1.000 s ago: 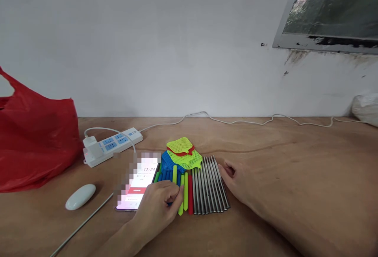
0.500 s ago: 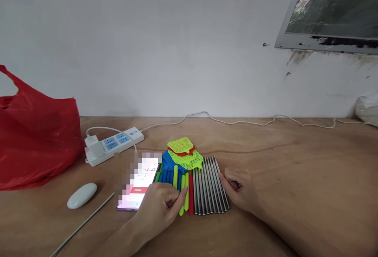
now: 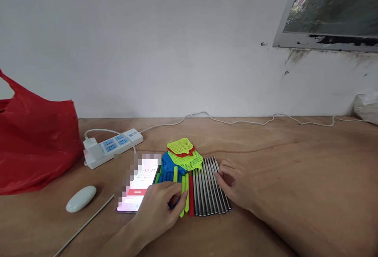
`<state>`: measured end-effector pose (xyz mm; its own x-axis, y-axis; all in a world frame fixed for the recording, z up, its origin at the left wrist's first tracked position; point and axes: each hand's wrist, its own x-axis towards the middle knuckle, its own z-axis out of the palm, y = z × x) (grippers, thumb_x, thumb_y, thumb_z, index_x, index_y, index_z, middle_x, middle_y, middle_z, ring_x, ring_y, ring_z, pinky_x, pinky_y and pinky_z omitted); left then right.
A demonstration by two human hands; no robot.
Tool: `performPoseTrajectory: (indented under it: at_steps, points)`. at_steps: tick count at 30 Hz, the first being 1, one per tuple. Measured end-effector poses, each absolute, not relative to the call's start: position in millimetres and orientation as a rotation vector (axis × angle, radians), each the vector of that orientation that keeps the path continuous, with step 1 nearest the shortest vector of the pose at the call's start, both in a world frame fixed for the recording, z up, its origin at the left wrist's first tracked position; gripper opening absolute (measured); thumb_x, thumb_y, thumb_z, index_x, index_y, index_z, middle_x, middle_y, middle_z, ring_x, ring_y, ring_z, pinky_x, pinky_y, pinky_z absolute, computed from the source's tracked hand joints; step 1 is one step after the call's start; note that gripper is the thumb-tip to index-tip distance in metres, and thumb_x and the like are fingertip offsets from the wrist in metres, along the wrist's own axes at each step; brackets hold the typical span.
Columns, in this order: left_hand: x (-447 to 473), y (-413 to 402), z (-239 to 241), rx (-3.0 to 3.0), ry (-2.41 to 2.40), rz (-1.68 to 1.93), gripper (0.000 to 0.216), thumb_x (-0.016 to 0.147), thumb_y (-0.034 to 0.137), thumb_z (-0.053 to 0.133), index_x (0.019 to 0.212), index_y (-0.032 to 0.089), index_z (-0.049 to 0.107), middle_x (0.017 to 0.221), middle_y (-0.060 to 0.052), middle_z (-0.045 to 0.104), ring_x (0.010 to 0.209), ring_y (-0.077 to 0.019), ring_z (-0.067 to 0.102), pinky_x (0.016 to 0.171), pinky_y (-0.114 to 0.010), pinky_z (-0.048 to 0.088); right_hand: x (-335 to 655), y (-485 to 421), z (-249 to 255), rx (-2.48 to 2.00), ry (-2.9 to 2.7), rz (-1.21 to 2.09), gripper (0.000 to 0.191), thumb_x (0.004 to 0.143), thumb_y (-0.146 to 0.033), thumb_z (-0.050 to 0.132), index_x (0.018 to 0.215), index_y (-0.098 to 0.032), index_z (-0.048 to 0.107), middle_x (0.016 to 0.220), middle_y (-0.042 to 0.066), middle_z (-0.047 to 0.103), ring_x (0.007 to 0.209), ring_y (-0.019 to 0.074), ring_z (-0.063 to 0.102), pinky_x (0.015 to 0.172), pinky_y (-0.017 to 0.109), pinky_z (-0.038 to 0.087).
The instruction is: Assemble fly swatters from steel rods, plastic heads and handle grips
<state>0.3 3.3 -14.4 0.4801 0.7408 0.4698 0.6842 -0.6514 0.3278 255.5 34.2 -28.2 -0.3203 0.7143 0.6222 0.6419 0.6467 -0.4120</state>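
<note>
Handles (image 3: 186,183) lie under the left hand (image 3: 162,202) — grip unclear; right hand (image 3: 235,178), fingers parted, beside rods (image 3: 208,190). Seemingly arranging; lifting needs a pinch.

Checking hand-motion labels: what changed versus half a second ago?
The left hand has opened a little between thumb and forefinger. The right hand has uncurled slightly, its thumb shifting left over the shiny metal rods. No clear grasp or release visible. The yellow-green mesh paddles, white plastic power strip and glossy white oval object stayed put.
</note>
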Motion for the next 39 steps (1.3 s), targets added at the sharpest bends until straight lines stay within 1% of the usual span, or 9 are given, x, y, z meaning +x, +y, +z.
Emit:
performPoseTrajectory:
  at_steps: [6, 11, 15, 17, 20, 23, 26, 33, 39]
  points:
    - [1, 5, -10, 2.631, 1.274, 0.905, 0.039, 0.095, 0.024, 0.044, 0.058, 0.020, 0.032, 0.050, 0.005, 0.040, 0.044, -0.0095, 0.040, 0.046, -0.024, 0.024, 262, 43, -27, -1.137, -2.061, 0.074, 0.021, 0.092, -0.019, 0.052, 0.072, -0.022, 0.049, 0.073, 0.001, 0.058, 0.072, 0.0187, 0.055, 0.073, 0.034, 0.038]
    - [-3, 8, -8, 2.597, 1.352, 0.960, 0.039, 0.096, 0.026, 0.045, 0.059, 0.020, 0.035, 0.049, 0.006, 0.041, 0.043, -0.0094, 0.040, 0.046, -0.023, 0.024, 255, 60, -18, -1.118, -2.128, 0.127, 0.012, 0.093, -0.018, 0.050, 0.087, -0.022, 0.060, 0.087, 0.005, 0.068, 0.085, 0.0222, 0.062, 0.080, 0.037, 0.047]
    - [-3, 8, -9, 2.593, 1.365, 0.930, 0.039, 0.096, 0.025, 0.045, 0.059, 0.020, 0.034, 0.049, 0.005, 0.042, 0.044, -0.0097, 0.041, 0.047, -0.024, 0.023, 232, 82, -15, -1.074, -2.240, 0.174, 0.026, 0.096, -0.018, 0.048, 0.116, -0.022, 0.063, 0.115, 0.009, 0.071, 0.109, 0.0244, 0.062, 0.094, 0.039, 0.048]
    - [-4, 7, -10, 2.587, 1.371, 0.917, 0.040, 0.096, 0.026, 0.045, 0.059, 0.020, 0.033, 0.049, 0.005, 0.041, 0.044, -0.0097, 0.041, 0.047, -0.024, 0.023, 219, 93, -17, -1.067, -2.300, 0.188, 0.036, 0.098, -0.019, 0.045, 0.130, -0.022, 0.058, 0.129, 0.010, 0.067, 0.118, 0.0248, 0.059, 0.100, 0.041, 0.046]
    - [-4, 8, -9, 2.569, 1.376, 0.904, 0.040, 0.097, 0.028, 0.044, 0.059, 0.020, 0.032, 0.049, 0.005, 0.041, 0.043, -0.0098, 0.041, 0.047, -0.024, 0.022, 206, 103, -21, -1.080, -2.369, 0.188, 0.041, 0.100, -0.022, 0.041, 0.140, -0.019, 0.054, 0.142, 0.012, 0.059, 0.130, 0.0267, 0.052, 0.106, 0.045, 0.041]
    - [-5, 9, -7, 2.560, 1.381, 0.893, 0.040, 0.097, 0.028, 0.043, 0.060, 0.020, 0.033, 0.049, 0.005, 0.042, 0.044, -0.0100, 0.042, 0.047, -0.024, 0.023, 202, 106, -22, -1.089, -2.407, 0.183, 0.040, 0.102, -0.027, 0.042, 0.138, -0.018, 0.056, 0.140, 0.012, 0.061, 0.130, 0.0279, 0.053, 0.105, 0.048, 0.041]
    - [-5, 9, -7, 2.564, 1.379, 0.882, 0.040, 0.097, 0.028, 0.043, 0.059, 0.020, 0.034, 0.049, 0.005, 0.041, 0.043, -0.0101, 0.041, 0.047, -0.024, 0.022, 205, 102, -20, -1.077, -2.419, 0.175, 0.035, 0.103, -0.030, 0.044, 0.131, -0.020, 0.061, 0.133, 0.010, 0.066, 0.126, 0.0262, 0.057, 0.104, 0.046, 0.041]
    - [-5, 9, -9, 2.567, 1.396, 0.858, 0.039, 0.096, 0.027, 0.044, 0.059, 0.020, 0.035, 0.050, 0.005, 0.041, 0.044, -0.0107, 0.042, 0.048, -0.025, 0.022, 218, 80, -16, -1.065, -2.388, 0.131, 0.029, 0.097, -0.036, 0.058, 0.119, -0.020, 0.067, 0.120, 0.010, 0.072, 0.112, 0.0274, 0.063, 0.097, 0.045, 0.045]
    - [-6, 10, -9, 2.560, 1.409, 0.857, 0.040, 0.097, 0.028, 0.044, 0.059, 0.020, 0.035, 0.050, 0.005, 0.042, 0.045, -0.0106, 0.041, 0.048, -0.024, 0.023, 224, 72, -17, -0.948, -2.396, -0.063, 0.021, 0.095, -0.028, 0.059, 0.112, -0.021, 0.070, 0.107, 0.010, 0.075, 0.099, 0.0274, 0.062, 0.087, 0.044, 0.048]
